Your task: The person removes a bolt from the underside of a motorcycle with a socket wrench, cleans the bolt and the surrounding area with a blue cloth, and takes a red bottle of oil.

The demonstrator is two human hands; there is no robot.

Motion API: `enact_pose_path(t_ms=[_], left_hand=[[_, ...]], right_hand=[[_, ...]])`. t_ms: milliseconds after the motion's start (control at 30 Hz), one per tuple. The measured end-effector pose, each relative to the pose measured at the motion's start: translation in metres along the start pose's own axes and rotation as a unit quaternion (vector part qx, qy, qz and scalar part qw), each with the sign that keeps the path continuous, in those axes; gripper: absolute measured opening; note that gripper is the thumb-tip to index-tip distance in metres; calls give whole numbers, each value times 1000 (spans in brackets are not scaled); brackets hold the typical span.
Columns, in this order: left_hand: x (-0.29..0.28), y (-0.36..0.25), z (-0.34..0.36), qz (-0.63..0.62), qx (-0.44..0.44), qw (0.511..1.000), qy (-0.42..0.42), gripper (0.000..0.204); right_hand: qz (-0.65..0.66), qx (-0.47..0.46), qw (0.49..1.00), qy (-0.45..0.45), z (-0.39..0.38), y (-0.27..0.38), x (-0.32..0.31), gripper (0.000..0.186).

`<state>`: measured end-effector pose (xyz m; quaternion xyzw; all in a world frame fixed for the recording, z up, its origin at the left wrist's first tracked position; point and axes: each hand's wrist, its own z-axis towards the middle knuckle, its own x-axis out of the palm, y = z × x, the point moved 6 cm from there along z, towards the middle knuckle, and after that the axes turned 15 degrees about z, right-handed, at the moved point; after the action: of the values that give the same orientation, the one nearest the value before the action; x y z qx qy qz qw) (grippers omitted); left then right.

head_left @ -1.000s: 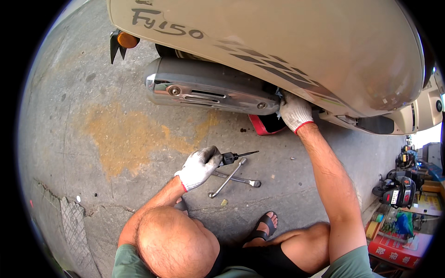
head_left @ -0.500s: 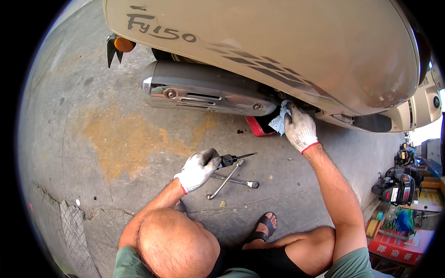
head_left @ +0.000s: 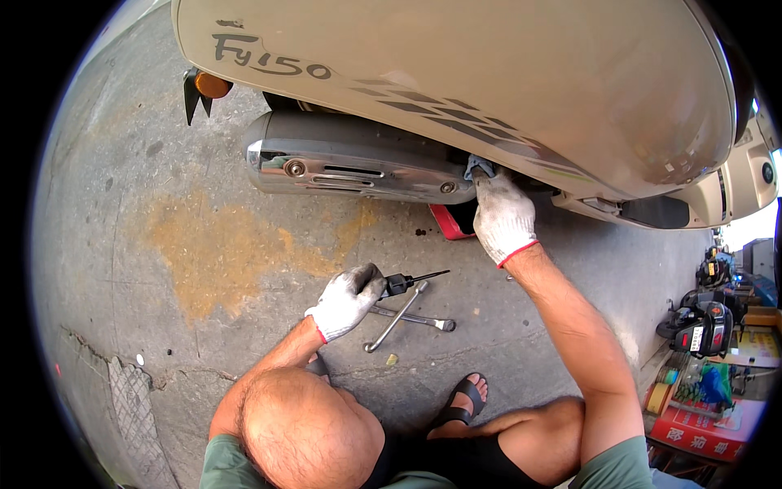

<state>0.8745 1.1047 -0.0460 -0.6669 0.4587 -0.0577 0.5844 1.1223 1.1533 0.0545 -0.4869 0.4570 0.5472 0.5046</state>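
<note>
My left hand (head_left: 352, 294), in a white glove with dark-stained fingers, is closed round a black-handled tool (head_left: 399, 284). Its thin dark shaft points right, above the floor; the exact kind is unclear. Up under the beige scooter body (head_left: 521, 90) reaches my right hand (head_left: 503, 213), also gloved. It pinches a crumpled light blue rag (head_left: 479, 166) just beyond the right end of the silver exhaust muffler (head_left: 366, 167). The fingertips and whatever the rag touches are partly hidden there. Below that hand, a red-rimmed tray (head_left: 446, 222) with a dark inside sits on the ground.
Two metal wrenches (head_left: 397, 316) lie crossed on the concrete floor (head_left: 244, 326), below the left-hand tool. My sandalled foot (head_left: 464, 402) is near them. An orange turn signal (head_left: 213, 85) juts out at the scooter's left end. Parked scooters (head_left: 705, 326) and a cluttered red-fronted table (head_left: 692, 432) stand far right.
My right hand has moved left and farther up under the scooter body, taking the blue rag with it; less of the rag shows. My left hand has barely moved.
</note>
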Motion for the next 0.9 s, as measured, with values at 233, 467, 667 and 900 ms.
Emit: enact_pose_path(t_ms=[233, 467, 667, 900], left_hand=[[-2, 0, -2, 13, -20, 1000, 19, 30], [-7, 6, -3, 16, -6, 1000, 19, 30], [-25, -19, 11, 119, -11, 992, 51, 29], [-36, -92, 49, 282, 34, 953, 101, 32]], right_hand=[[-88, 11, 995, 47, 16, 20, 15, 35], [68, 21, 992, 104, -28, -24, -2, 39], [282, 136, 934, 174, -133, -69, -9, 35], [825, 395, 403, -25, -240, -106, 39, 62]])
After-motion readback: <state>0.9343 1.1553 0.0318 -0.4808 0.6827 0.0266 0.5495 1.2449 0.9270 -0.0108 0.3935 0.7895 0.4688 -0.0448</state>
